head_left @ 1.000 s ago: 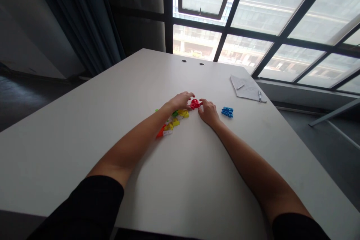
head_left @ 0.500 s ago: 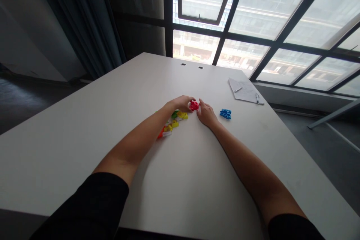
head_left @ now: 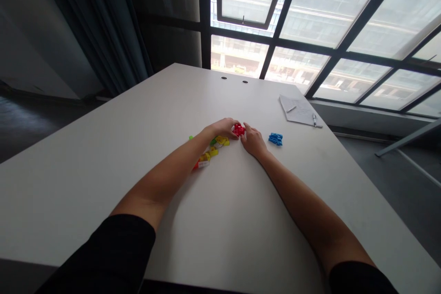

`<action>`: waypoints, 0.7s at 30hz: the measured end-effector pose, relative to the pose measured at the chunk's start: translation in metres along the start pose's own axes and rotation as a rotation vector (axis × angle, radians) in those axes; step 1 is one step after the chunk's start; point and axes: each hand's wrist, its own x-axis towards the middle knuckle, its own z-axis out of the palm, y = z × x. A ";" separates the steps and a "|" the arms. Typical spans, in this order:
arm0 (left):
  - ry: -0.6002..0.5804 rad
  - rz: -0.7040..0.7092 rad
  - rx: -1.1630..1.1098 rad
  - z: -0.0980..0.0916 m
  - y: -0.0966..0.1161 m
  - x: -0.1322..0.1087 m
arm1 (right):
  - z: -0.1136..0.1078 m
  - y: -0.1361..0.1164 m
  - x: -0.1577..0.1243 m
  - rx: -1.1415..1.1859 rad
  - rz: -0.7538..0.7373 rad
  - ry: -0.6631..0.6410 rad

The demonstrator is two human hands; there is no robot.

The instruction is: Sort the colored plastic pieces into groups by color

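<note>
A small cluster of red plastic pieces (head_left: 239, 129) sits between my two hands near the middle of the table. My left hand (head_left: 224, 127) curls its thumb and fingers round the cluster's left side. From the right, my right hand (head_left: 253, 140) presses its fingertips against the same cluster, its palm low over the tabletop. Yellow pieces (head_left: 214, 151) and a green piece (head_left: 213, 141) lie beside and partly behind my left forearm. Nearer to me is an orange-red piece (head_left: 196, 165) with a pale label or strip, half hidden by that arm. Blue plastic pieces (head_left: 275, 139) are grouped right of my right hand.
The white table (head_left: 138, 115) stretches to the windows at the back. Sheets of paper (head_left: 299, 109) with a pen (head_left: 291, 109) and a marker (head_left: 314, 120) lie at the far right edge. Two dark round cable holes are near the back edge.
The right fingertips have come in against the red pieces, closing a small gap. The red cluster has shifted very slightly right. The rest stays put apart from a slight camera shift.
</note>
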 end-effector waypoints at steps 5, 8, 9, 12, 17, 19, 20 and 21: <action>-0.020 -0.004 0.023 -0.001 0.004 0.002 | 0.001 0.002 0.001 0.028 0.015 0.017; -0.024 -0.025 -0.003 -0.003 0.001 0.000 | 0.001 0.002 0.000 0.044 0.013 0.028; -0.019 -0.036 -0.023 -0.005 -0.002 -0.002 | 0.000 0.002 0.000 0.053 0.013 0.038; 0.030 -0.073 -0.081 -0.014 -0.011 -0.014 | -0.007 -0.002 -0.003 0.078 0.012 0.115; 0.248 -0.031 -0.045 -0.028 -0.013 -0.058 | -0.021 -0.024 -0.017 0.094 -0.136 0.209; 0.398 -0.027 0.032 -0.021 -0.001 -0.086 | -0.021 -0.039 -0.025 0.119 -0.219 0.176; 0.438 -0.013 0.096 -0.013 0.007 -0.102 | -0.018 -0.047 -0.029 0.134 -0.245 0.158; 0.424 0.035 0.150 -0.003 0.017 -0.117 | -0.016 -0.054 -0.032 0.146 -0.263 0.140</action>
